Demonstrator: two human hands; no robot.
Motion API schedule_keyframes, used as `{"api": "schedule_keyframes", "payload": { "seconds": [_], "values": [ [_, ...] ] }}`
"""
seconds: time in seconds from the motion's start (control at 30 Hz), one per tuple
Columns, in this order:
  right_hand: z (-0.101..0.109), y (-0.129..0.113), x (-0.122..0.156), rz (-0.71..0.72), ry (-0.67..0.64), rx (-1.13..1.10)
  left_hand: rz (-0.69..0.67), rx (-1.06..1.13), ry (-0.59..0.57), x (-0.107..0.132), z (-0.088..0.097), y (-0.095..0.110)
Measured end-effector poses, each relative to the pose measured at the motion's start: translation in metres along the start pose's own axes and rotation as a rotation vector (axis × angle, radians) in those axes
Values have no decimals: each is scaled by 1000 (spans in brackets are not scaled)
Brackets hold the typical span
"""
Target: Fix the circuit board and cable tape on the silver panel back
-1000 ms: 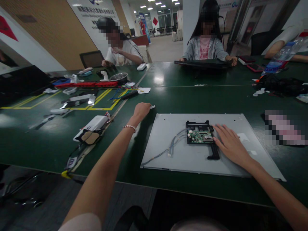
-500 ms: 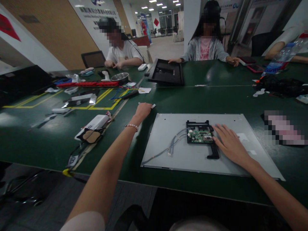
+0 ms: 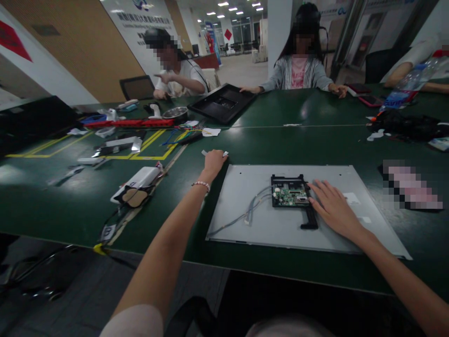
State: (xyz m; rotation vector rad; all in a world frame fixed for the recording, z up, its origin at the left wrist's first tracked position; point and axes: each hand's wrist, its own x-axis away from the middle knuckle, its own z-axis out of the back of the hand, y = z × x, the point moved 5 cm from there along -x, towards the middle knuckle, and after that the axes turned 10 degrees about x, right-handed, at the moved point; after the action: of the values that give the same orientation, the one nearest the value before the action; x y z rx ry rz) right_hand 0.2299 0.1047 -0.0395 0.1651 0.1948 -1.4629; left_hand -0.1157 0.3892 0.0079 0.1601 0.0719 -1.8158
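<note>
A grey-white metal panel point(image 3: 242, 201) lies flat on the green table before me. On it sits a black bracket point(image 3: 310, 220) carrying a green circuit board point(image 3: 291, 197); grey cables point(image 3: 250, 206) run from its left side across the panel. My right hand point(image 3: 329, 208) rests on the panel with fingers stretched out, the tips touching the bracket's right edge. Beyond the panel's far left corner, my left hand point(image 3: 213, 164) is closed around a thin whitish strip point(image 3: 225, 154), whose ends stick out on both sides. The strip's middle is hidden by the fingers.
A white battery-like pack point(image 3: 136, 185) with wires lies left. Farther back are a red strip point(image 3: 129, 123), loose wires and a black frame point(image 3: 210, 110) under a co-worker's hand point(image 3: 250, 89). A blurred pink-and-black object point(image 3: 410, 185) and a bottle point(image 3: 403, 91) are right.
My left hand has shifted slightly right, closer to the panel's corner. The co-worker's black frame has turned and moved left. Another person has raised a hand. My right hand stays put.
</note>
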Motion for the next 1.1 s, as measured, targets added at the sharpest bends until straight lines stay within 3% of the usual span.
{"api": "schedule_keyframes", "payload": {
  "seconds": [0.3, 0.6, 0.8, 1.1],
  "values": [
    [0, 1, -1, -7, 1, 0, 33, 24, 34, 5, -2, -6],
    [1, 0, 0, 2, 16, 1, 56, 61, 137, 8, 12, -11],
    [1, 1, 0, 2, 9, -12, -77, 77, 64, 11, 10, -3],
    [1, 1, -1, -2, 4, -9, -206, 36, -25, 7, -1, -9]
  ]
}}
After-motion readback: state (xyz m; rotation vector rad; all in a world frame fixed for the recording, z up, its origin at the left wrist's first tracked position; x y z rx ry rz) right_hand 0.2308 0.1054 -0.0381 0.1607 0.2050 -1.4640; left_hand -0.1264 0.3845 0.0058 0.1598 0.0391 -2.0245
